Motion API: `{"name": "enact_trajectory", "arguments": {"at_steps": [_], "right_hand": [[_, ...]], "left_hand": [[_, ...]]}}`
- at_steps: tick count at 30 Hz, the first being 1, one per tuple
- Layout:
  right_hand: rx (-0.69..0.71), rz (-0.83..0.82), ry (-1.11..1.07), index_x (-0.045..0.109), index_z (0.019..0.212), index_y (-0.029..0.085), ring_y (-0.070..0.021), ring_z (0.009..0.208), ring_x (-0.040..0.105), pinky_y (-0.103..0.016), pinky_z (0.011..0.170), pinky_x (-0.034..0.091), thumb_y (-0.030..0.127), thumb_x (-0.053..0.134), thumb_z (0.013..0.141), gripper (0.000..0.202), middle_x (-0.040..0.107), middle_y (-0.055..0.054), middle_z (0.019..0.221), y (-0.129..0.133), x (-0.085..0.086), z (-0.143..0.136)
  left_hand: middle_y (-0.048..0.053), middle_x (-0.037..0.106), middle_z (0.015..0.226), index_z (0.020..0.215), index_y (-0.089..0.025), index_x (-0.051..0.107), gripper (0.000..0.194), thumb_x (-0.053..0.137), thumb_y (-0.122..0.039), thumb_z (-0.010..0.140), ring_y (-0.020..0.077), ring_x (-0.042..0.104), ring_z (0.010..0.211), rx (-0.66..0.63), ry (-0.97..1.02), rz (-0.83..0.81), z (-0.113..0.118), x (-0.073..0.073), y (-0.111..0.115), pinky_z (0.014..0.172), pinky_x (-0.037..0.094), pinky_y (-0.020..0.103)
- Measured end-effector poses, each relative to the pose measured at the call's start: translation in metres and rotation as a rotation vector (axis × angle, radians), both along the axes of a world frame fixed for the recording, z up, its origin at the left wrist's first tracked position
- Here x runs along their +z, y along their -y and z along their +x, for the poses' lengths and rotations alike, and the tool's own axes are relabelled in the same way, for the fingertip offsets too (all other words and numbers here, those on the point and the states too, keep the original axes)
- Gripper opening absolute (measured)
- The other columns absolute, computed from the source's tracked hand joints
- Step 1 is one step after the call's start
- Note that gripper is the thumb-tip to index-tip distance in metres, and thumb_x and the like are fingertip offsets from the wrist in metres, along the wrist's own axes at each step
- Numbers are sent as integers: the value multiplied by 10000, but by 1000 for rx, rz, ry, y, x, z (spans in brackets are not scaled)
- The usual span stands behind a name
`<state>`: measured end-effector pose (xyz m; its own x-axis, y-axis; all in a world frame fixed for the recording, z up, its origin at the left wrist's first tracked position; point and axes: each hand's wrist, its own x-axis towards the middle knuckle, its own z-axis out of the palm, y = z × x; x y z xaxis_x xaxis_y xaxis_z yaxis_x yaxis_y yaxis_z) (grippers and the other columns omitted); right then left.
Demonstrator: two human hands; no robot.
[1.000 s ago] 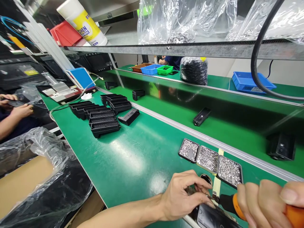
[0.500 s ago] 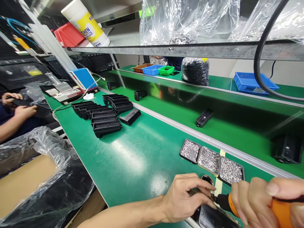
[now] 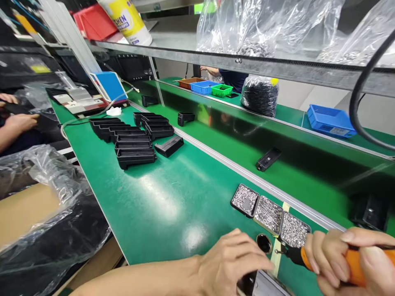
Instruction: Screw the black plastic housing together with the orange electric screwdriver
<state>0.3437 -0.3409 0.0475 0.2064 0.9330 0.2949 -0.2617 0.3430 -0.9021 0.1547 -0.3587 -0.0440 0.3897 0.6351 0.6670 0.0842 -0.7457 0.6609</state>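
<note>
At the far left, well away from the worker's fingers, a co-worker's hand (image 3: 19, 121) rests on a dark part. Rows of black plastic housings (image 3: 131, 139) lie on the green bench (image 3: 148, 197), far beyond the fingertips. The left hand (image 3: 230, 263) lies palm-down, fingers pressed together and curled over a black housing (image 3: 247, 283) at the bottom edge. Just past those fingertips sit a small round cup (image 3: 264, 242) and three trays of small metal screws or washers (image 3: 270, 213).

The right hand (image 3: 345, 259) is wrapped around an orange-handled electric screwdriver (image 3: 311, 260), its bit pointing toward the left fingertips. Driving well likely means pinning the housing flat and keeping the bit square.

The housing is mostly cut off, and whether a screw sits on the bit is too small to tell.
</note>
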Motion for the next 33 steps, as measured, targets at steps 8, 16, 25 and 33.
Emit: {"name": "enact_trajectory", "arguments": {"at_steps": [8, 16, 25, 33], "right_hand": [[42, -18, 105, 577, 900, 247, -109, 359, 371, -269, 389, 353, 316, 636, 946, 102, 418, 75, 487, -23, -28, -12], [131, -34, 143, 573, 887, 258, -119, 389, 403, -288, 411, 362, 335, 635, 963, 125, 425, 70, 512, -20, -35, -9], [180, -28, 169, 575, 881, 252, -118, 390, 401, -279, 402, 369, 314, 648, 952, 119, 437, 64, 512, -24, -42, -11], [153, -6, 143, 560, 905, 242, -108, 392, 380, -270, 410, 372, 287, 580, 989, 97, 411, 70, 518, -21, -36, -8]], "left_hand": [[88, 765, 1052, 1268, -107, 603, 330, 579, -353, 1050, 226, 675, 931, -41, -279, 164, 1, -13, 4, 801, 461, 353], [101, 757, 1123, 1299, -118, 579, 316, 543, -333, 1069, 239, 683, 996, -80, -322, 116, -3, -12, 6, 848, 460, 359], [121, 743, 1163, 1344, -129, 569, 654, 676, -634, 942, 270, 676, 1045, -132, -298, 67, -2, -24, 7, 921, 467, 385], [72, 706, 1253, 1402, -144, 482, 630, 529, -644, 1022, 235, 612, 1129, -159, -442, 79, -2, -29, 8, 920, 437, 383]]}}
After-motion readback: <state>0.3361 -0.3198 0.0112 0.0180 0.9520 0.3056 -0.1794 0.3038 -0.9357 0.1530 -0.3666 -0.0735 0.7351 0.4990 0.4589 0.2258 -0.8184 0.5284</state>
